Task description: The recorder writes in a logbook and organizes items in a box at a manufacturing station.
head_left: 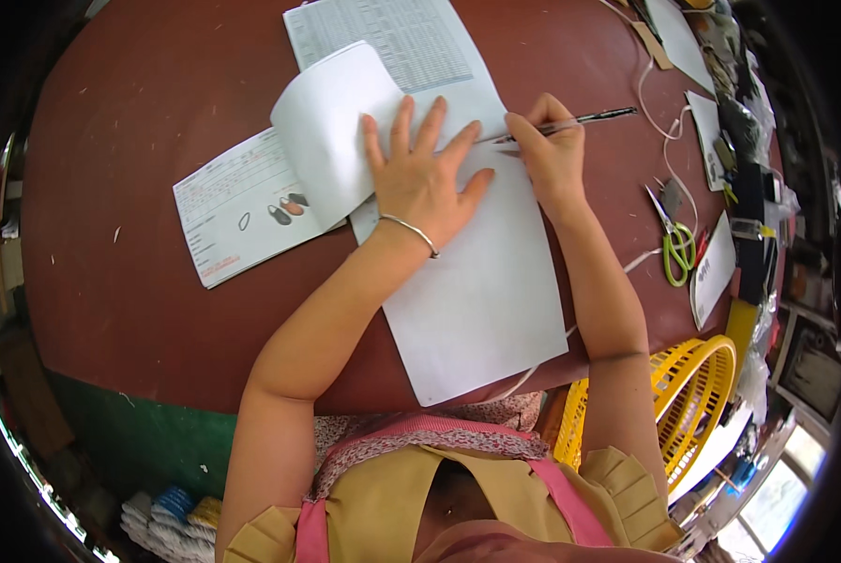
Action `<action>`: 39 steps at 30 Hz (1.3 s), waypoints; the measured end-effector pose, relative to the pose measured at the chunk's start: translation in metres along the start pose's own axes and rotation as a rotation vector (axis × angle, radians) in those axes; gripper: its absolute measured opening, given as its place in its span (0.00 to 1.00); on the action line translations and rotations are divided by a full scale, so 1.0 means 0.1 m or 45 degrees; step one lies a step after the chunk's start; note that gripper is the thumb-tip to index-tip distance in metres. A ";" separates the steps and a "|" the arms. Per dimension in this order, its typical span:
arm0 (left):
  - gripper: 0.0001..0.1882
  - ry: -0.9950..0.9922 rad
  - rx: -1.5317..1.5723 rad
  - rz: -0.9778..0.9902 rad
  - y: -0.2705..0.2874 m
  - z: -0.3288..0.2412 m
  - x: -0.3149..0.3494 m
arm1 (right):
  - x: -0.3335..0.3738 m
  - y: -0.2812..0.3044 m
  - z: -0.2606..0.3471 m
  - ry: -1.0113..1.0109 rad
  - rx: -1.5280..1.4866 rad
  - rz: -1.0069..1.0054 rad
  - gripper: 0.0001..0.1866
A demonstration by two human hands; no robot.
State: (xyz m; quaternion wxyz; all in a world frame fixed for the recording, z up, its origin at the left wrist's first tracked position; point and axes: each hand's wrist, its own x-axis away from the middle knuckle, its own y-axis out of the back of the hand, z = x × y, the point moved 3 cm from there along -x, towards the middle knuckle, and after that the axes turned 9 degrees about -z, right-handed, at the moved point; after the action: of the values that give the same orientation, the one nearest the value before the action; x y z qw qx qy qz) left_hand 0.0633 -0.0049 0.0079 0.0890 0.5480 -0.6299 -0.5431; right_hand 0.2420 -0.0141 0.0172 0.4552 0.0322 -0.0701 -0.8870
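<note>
My right hand (553,150) pinches a pen (594,117), whose tip points left onto a long white sheet of paper (481,291). My left hand (422,178) lies flat with its fingers spread, pressing on that sheet and on the edge of a curled white page (322,122). The curled page is lifted over a booklet of printed forms (237,211) showing small shoe pictures. Beyond my fingers, a printed table of small text (420,47) covers the far part of the paper. A thin bracelet circles my left wrist.
Green-handled scissors (678,251) lie on the reddish-brown table (111,235) at the right, beside a white cable (669,136) and loose white papers (714,272). Assorted clutter lines the right edge. A yellow plastic basket (692,375) stands below the table's near right edge.
</note>
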 end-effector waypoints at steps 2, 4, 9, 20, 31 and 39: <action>0.27 -0.002 0.004 0.006 0.01 -0.02 -0.01 | 0.02 -0.04 0.02 0.002 0.027 -0.048 0.16; 0.27 -0.002 -0.012 0.013 0.02 -0.01 -0.01 | 0.05 -0.04 0.02 0.003 0.023 -0.032 0.18; 0.28 -0.001 -0.017 0.016 -0.04 0.01 0.01 | 0.04 -0.02 -0.06 0.157 0.060 -0.066 0.20; 0.28 0.056 0.076 0.013 -0.05 0.02 0.05 | 0.08 -0.04 -0.11 0.103 -0.022 -0.018 0.19; 0.27 0.059 0.105 -0.017 -0.01 0.01 0.05 | 0.13 -0.08 0.02 0.107 0.003 -0.154 0.17; 0.26 -0.115 0.342 0.331 0.24 0.47 -0.20 | -0.01 0.09 0.04 0.578 0.485 -0.270 0.08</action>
State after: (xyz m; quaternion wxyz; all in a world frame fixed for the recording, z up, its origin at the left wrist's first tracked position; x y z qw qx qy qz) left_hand 0.0235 0.0332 0.0181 0.0559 0.4441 -0.7655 -0.4622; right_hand 0.2496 -0.0181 0.0223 0.3501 0.3213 -0.1278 -0.8706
